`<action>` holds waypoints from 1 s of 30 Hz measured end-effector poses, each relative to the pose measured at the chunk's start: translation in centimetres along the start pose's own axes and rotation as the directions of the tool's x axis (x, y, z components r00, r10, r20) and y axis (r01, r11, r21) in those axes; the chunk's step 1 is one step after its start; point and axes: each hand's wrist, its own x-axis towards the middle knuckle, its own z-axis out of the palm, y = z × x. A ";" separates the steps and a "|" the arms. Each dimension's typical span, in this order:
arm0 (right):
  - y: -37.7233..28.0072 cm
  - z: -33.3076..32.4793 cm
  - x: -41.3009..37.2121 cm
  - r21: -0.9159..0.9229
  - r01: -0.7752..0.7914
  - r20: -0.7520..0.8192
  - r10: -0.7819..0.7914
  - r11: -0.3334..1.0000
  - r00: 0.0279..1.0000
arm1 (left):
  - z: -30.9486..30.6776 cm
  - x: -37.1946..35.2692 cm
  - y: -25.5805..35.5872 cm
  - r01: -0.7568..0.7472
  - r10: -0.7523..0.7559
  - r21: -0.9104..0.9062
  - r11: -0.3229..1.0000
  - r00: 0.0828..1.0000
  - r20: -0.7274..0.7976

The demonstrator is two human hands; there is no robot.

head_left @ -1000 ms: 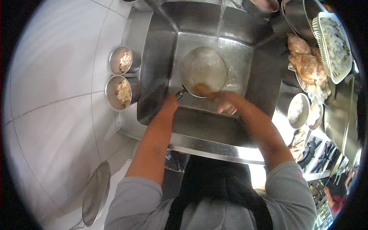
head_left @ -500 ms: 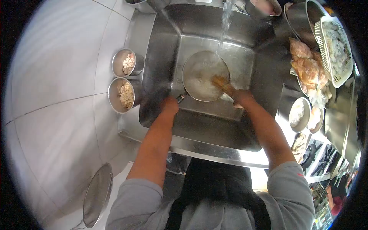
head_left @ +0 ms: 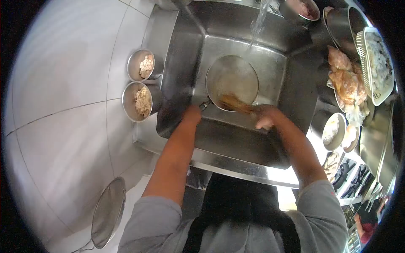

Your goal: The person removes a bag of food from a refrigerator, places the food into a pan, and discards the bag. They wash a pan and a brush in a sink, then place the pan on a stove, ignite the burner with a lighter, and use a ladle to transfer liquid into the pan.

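Note:
A round metal pan (head_left: 232,78) with cloudy liquid in it sits in the steel sink (head_left: 236,145). My left hand (head_left: 193,115) is closed round the pan's dark handle (head_left: 205,104), at the pan's lower left. At its lower right my right hand (head_left: 266,117) grips a tan brush (head_left: 236,103), whose blurred bristle end lies over the pan's near rim. Behind the pan a stream of water (head_left: 258,23) falls into the sink.
Two metal cups (head_left: 131,67) of chopped food stand left of the sink. On the right are wrapped meat (head_left: 348,84), a white basket (head_left: 366,63) and bowls (head_left: 334,131). A sieve (head_left: 109,213) is at lower left. Another person (head_left: 366,227) shows at far lower right.
The brush has swung from the pan's right part to its near edge, now lying flatter. The whole view has shifted slightly. Both hands keep their holds.

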 end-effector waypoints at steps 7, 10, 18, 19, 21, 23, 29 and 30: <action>-1.4 -0.9 -1.5 -0.229 -0.117 0.047 0.131 0.966 0.990 | -0.8 -0.3 -0.2 -0.045 0.042 0.079 0.996 0.998 0.046; -4.8 -1.5 -3.1 0.017 -0.133 0.059 0.132 0.991 0.990 | 0.2 -0.1 -0.3 -0.036 0.033 0.039 0.999 0.997 0.069; 4.8 3.2 7.2 -0.250 -0.124 -0.700 -0.091 0.960 0.709 | 3.2 2.0 -2.2 -0.228 0.244 0.120 0.966 0.959 -0.146; 0.2 3.4 6.6 0.399 -0.066 -0.436 0.252 0.915 0.864 | 3.4 2.1 -2.3 -0.182 0.190 0.092 0.979 0.979 -0.080; -9.2 2.4 2.0 0.394 -0.228 -0.105 0.290 0.890 0.951 | 3.9 3.0 -2.0 -0.146 0.148 0.067 0.987 0.989 -0.024; -4.8 12.7 10.6 0.188 0.385 -0.725 -0.137 0.904 0.675 | 4.6 3.7 -2.6 -0.055 0.058 0.043 0.998 0.996 -0.064; -6.6 4.6 12.6 0.700 0.197 -0.382 0.126 0.686 0.915 | 1.0 -0.2 -0.3 -0.137 0.124 0.200 0.970 0.989 0.076; -6.8 5.6 12.4 0.702 0.203 -0.388 0.127 0.682 0.913 | 1.7 0.2 -0.5 -0.141 0.128 0.207 0.968 0.989 0.073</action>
